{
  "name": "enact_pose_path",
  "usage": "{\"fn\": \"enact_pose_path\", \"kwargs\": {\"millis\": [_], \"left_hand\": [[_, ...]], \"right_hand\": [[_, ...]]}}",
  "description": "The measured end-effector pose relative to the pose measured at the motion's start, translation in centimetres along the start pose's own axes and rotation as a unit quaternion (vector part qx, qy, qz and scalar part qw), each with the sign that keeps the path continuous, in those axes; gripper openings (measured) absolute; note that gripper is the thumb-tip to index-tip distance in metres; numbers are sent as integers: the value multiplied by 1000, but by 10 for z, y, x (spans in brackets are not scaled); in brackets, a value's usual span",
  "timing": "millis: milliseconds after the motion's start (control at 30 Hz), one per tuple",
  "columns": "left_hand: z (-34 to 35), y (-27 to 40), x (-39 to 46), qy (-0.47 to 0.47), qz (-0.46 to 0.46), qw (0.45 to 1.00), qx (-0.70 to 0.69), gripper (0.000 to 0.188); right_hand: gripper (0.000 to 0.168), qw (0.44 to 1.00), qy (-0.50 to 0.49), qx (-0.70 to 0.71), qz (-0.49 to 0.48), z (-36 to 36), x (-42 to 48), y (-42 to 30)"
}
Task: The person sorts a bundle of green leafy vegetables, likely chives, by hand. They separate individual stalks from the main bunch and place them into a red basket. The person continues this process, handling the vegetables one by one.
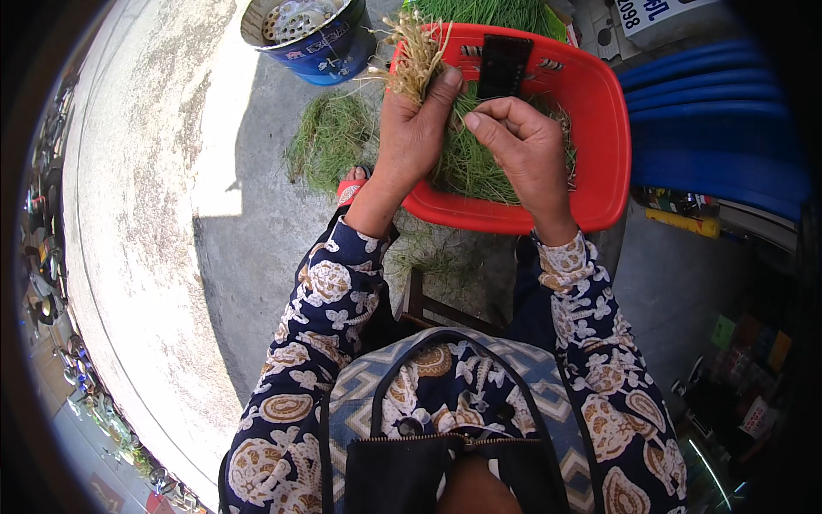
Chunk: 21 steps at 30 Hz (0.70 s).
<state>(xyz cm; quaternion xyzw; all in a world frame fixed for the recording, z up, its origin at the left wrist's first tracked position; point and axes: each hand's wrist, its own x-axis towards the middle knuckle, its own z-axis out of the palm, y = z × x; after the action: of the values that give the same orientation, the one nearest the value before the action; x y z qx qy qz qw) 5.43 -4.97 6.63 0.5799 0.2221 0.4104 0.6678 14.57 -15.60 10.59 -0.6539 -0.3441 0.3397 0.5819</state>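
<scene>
My left hand [417,132] is closed around a bunch of thin green stalks with pale, rooty bulb ends [414,64] pointing up and away from me. Close on its right, my right hand [523,138] pinches green blades of the same bunch between thumb and forefinger. Both hands are over the near left part of a red plastic basket [600,135]. Loose grass-like greens [478,170] lie in the basket, partly hidden by my hands. A black phone-like slab [505,64] leans against its far wall.
A pile of green blades [331,141] lies on the concrete floor, left of the basket. Behind it stands a blue bucket [327,54] with perforated round pieces inside. More greens [494,16] lie beyond the basket. Blue stacked plastic [706,115] stands at right, above a yellow bottle [682,223].
</scene>
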Motion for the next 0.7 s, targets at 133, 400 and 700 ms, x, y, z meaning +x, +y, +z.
{"fn": "enact_pose_path", "kwargs": {"millis": [133, 400, 700], "left_hand": [[1, -1, 0, -15, 10, 1000, 2, 16], [3, 5, -3, -32, -50, 998, -24, 18], [7, 5, -3, -25, -97, 991, -84, 19]], "right_hand": [[11, 1000, 12, 25, 10, -1, 2, 3], [9, 989, 26, 134, 58, -3, 3, 0], [9, 973, 17, 212, 85, -11, 5, 5]]}}
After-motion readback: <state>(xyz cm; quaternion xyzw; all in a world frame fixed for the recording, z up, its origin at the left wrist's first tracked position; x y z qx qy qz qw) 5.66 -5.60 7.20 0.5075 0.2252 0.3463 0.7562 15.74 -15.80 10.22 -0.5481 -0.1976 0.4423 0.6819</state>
